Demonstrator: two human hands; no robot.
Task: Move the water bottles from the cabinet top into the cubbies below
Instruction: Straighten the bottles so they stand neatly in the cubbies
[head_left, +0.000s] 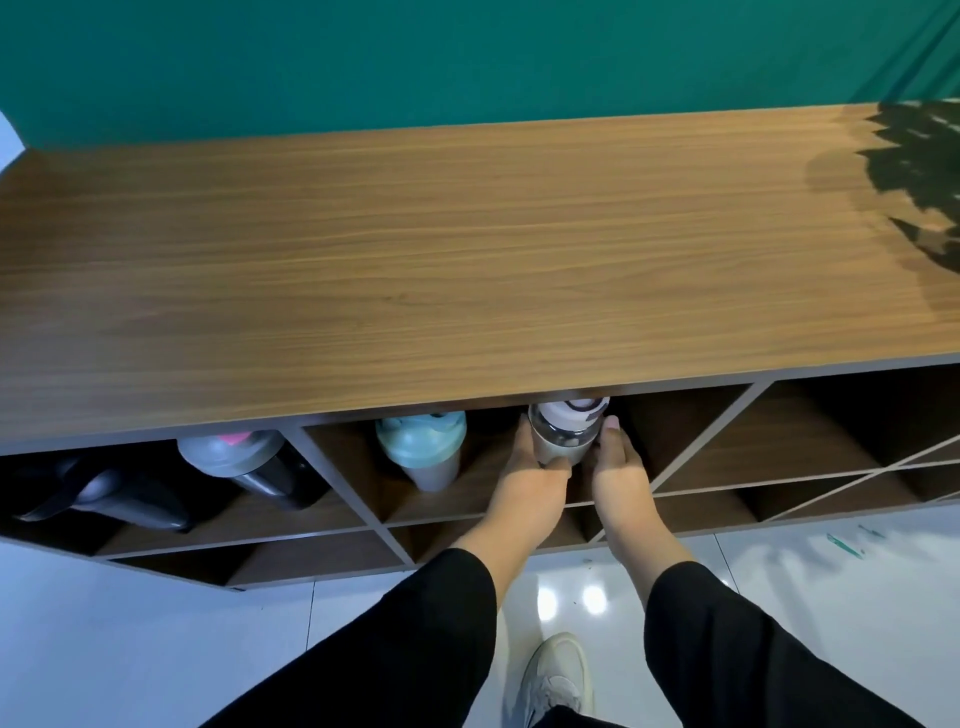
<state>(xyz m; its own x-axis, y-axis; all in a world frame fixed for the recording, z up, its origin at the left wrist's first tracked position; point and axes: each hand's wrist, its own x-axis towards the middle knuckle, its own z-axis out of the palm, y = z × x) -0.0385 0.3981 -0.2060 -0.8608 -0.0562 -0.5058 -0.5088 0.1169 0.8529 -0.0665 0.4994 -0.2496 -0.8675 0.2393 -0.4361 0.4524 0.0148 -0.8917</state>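
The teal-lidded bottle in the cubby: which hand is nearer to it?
Left. The left hand grips the clear bottle just right of the teal-lidded bottle; the right hand is on the clear bottle's far side.

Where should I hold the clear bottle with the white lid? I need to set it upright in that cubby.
Grip the clear bottle around its body below the lid, from the cubby's open front. The cabinet top overhangs the lid, so coming from above is blocked. Both hands, left hand and right hand, flank it there.

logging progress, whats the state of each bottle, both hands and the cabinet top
clear bottle: upright in middle cubby, held by both hands
teal bottle: upright, same cubby, left of it
grey bottle: standing in left cubby
left hand: gripping clear bottle
right hand: gripping clear bottle
cabinet top: no bottles
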